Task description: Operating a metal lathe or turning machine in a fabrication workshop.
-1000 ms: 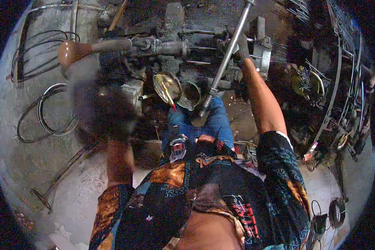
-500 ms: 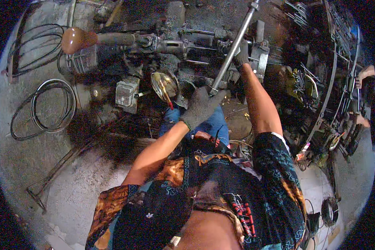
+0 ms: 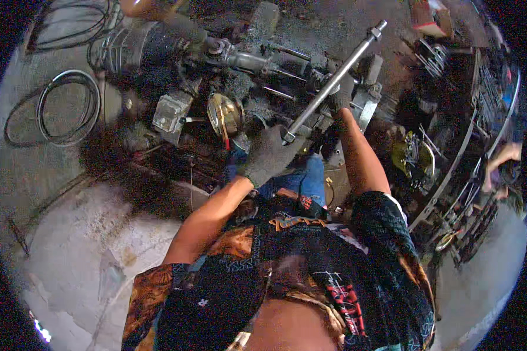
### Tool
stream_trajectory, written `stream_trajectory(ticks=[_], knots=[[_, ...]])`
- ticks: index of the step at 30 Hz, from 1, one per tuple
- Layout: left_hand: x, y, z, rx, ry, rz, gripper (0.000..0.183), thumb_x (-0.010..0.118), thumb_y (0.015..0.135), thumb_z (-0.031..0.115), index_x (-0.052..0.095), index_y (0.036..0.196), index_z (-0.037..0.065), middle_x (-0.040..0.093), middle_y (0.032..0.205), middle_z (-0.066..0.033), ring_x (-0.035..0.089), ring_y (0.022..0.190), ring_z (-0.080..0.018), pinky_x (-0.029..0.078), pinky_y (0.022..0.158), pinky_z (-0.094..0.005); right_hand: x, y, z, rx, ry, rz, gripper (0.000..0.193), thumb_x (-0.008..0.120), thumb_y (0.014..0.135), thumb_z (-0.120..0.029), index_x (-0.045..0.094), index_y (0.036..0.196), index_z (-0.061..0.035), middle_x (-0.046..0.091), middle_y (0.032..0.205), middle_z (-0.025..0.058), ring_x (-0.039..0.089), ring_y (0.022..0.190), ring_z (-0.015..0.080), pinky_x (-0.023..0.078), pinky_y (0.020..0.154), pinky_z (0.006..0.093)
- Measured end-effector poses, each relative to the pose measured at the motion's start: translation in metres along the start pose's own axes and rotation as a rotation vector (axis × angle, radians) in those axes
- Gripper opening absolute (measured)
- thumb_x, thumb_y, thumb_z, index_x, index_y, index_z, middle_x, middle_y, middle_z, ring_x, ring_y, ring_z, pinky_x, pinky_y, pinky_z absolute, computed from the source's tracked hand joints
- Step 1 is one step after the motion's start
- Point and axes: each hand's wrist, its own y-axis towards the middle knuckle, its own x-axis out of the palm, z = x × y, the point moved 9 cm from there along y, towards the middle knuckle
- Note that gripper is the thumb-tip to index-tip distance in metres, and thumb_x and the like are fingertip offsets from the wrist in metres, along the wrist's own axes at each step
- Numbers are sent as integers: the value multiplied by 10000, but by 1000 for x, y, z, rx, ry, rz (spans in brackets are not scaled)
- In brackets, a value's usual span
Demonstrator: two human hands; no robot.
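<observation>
Left hand point(image 3: 272, 155) has moved from far left to the metal rod point(image 3: 336, 79).
Beneath the slanting rod stretches the dark machine point(image 3: 246, 61); the left hand is closed around the rod's near end; the right hand point(image 3: 343, 95) is beside its middle, grip impossible to tell; a brassy dish point(image 3: 235, 114) sits leftward.

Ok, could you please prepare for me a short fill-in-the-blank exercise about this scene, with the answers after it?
1. The left hand and the right hand both wear ____-coloured gloves.
2. In the picture, the left hand is at the ____ (upper or lower) end of the metal rod.
3. The thin stick at the round shiny bowl has one end coloured ____.
4. The person's jeans are ____.

Missing words: grey; lower; red; blue.
</observation>
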Motion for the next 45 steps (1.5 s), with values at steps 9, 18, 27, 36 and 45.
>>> stream_trajectory(ticks=[9,18,27,36,45], knots=[[-12,-25,2,-79,362,409,352,691,876,338,625,969,6,647,744,-250,661,706,-443,513,630,-540,2,-28,-96,-62,665,74,230,579,974,-225,619,998,0,652,847,47,600,712,157,513,648,310],[-14,-29,-1,-61,360,454,304,742,785,298,596,909,61,627,784,-197,629,767,-430,496,662,-546,-1,-32,-99,84,692,11,174,575,1024,-203,610,984,-38,603,801,11,590,708,127,518,647,309],[-16,-31,0,30,455,555,296,760,769,273,578,863,59,627,799,-203,616,769,-427,476,655,-543,-4,-36,-124,143,664,-87,298,569,1009,-302,649,990,-17,650,883,62,557,809,173,483,749,356],[-14,-31,2,-14,447,523,299,774,763,253,577,867,54,607,768,-194,605,792,-428,474,695,-536,-4,-34,-124,157,810,-119,243,585,1007,-288,598,1047,-49,609,905,32,605,792,143,538,710,313],[-14,-30,4,58,430,592,313,772,757,236,572,898,41,606,787,-198,604,821,-427,479,682,-535,9,-29,-97,105,747,-163,226,590,1000,-299,570,954,-79,601,841,9,612,748,139,547,662,299]])
